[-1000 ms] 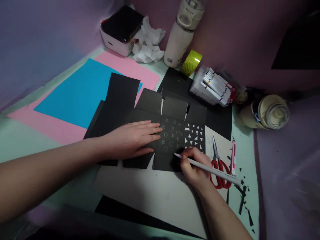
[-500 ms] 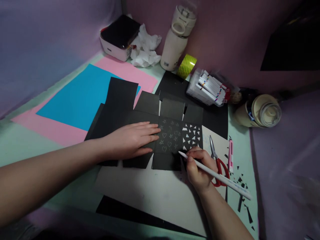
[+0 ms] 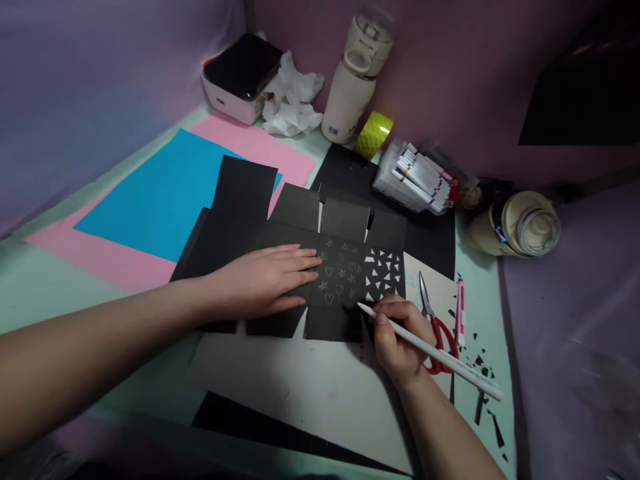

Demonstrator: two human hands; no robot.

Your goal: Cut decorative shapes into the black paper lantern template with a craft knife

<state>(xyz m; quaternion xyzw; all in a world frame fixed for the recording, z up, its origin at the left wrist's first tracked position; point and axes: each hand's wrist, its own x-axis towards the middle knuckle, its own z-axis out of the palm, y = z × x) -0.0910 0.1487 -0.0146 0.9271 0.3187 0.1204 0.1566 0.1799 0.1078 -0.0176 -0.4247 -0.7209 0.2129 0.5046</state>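
Black card (image 3: 287, 237) with flaps along its edges lies over a pale sheet (image 3: 300, 373). One panel carries drawn hearts, stars and a moon (image 3: 340, 272); the panel to its right has many small cut-out triangles (image 3: 383, 273). My left hand (image 3: 270, 280) rests flat on the card, fingers stretched toward the drawn panel. In my right hand (image 3: 403, 337) is a slim white pencil (image 3: 435, 351), gripped near its tip. That tip is by the lower right corner of the drawn panel; whether it touches the card I cannot tell. Red-handled scissors (image 3: 439, 340) lie partly behind my right hand.
A pink craft knife (image 3: 461, 310) and black paper scraps (image 3: 483, 363) lie at the right. Blue paper (image 3: 150, 193) and pink paper (image 3: 50, 233) are at the left. Behind stand a bottle (image 3: 350, 93), yellow tape (image 3: 374, 133), a marker box (image 3: 415, 177), tissues (image 3: 293, 100) and a jar (image 3: 520, 223).
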